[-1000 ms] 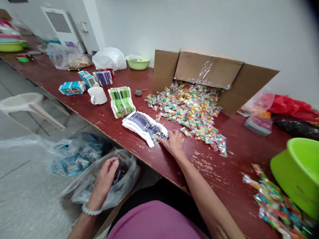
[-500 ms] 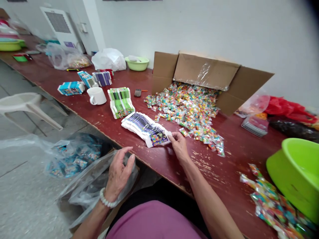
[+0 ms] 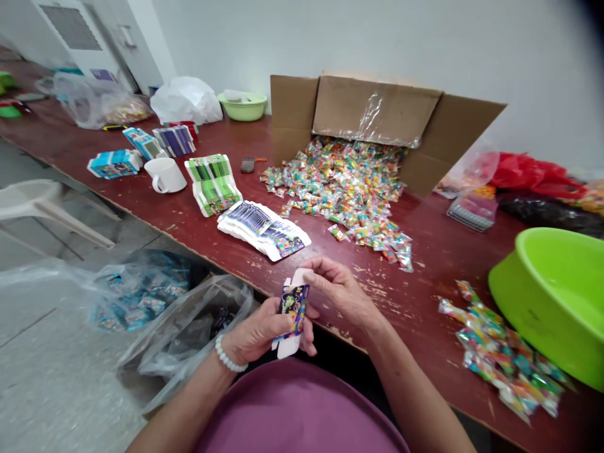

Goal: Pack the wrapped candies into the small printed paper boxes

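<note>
While the left hand (image 3: pixel 257 328) grips a small printed carton (image 3: pixel 293 308) just off the near edge of the counter (image 3: pixel 418 302), the right hand (image 3: pixel 346 292) works at its upper end. The left thumb lies across the dark printed face and the other fingers wrap behind, clamped on the carton; a pale beaded bracelet (image 3: pixel 229 355) circles that wrist. The right thumb and forefinger are closed on the white upper flap, and a white flap hangs loose at the lower end. The carton is tilted, its top toward one o'clock.

From the carton, a fanned stack of flat purple cartons (image 3: pixel 264 229) lies at eleven o'clock on the counter, with a green stack (image 3: pixel 214 185) touching or just beside it, farther out between ten and eleven. A white mug (image 3: pixel 170 176) stands at ten o'clock, and a blue stack (image 3: pixel 114 165) beyond it.

Toward one o'clock, wrapped sweets (image 3: pixel 349 189) spill from an opened cardboard box (image 3: pixel 377 110). A lime-green tub (image 3: pixel 557 302) sits at three o'clock, near a smaller heap of sweets (image 3: pixel 504 352). Below the counter, an open clear bag (image 3: pixel 189 358) is between eight and nine, and a bag of blue packets (image 3: pixel 141 299) at nine.
</note>
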A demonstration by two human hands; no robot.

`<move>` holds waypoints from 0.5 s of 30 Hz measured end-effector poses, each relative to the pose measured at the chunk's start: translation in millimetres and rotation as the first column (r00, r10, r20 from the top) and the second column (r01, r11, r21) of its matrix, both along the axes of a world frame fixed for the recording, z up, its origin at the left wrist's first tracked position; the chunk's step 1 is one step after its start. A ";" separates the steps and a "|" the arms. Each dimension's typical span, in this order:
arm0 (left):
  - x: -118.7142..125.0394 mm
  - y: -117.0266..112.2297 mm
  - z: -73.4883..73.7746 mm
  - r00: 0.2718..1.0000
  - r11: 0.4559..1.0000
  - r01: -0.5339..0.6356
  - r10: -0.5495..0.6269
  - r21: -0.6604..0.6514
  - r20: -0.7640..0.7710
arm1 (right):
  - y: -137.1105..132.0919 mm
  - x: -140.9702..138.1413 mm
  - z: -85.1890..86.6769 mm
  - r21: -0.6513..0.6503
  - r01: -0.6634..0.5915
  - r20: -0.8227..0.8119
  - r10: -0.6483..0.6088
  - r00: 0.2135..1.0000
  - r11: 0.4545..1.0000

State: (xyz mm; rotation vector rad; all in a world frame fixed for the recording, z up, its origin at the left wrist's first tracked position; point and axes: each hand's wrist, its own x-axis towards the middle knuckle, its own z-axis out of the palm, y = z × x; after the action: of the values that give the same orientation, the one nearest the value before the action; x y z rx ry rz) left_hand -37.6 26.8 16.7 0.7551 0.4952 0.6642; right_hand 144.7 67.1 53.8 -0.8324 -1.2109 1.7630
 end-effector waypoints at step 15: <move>26.0 2.1 6.4 0.768 0.866 -0.359 0.486 0.349 -0.417 | -26.6 -5.6 -32.6 0.020 0.359 0.144 -0.358 0.923 0.933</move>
State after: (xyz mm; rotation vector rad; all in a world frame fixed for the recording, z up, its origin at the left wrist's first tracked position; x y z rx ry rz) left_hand -11.6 28.9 23.1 1.0760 1.0970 0.9772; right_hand 139.2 40.4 21.2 -1.1261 -1.0635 1.4286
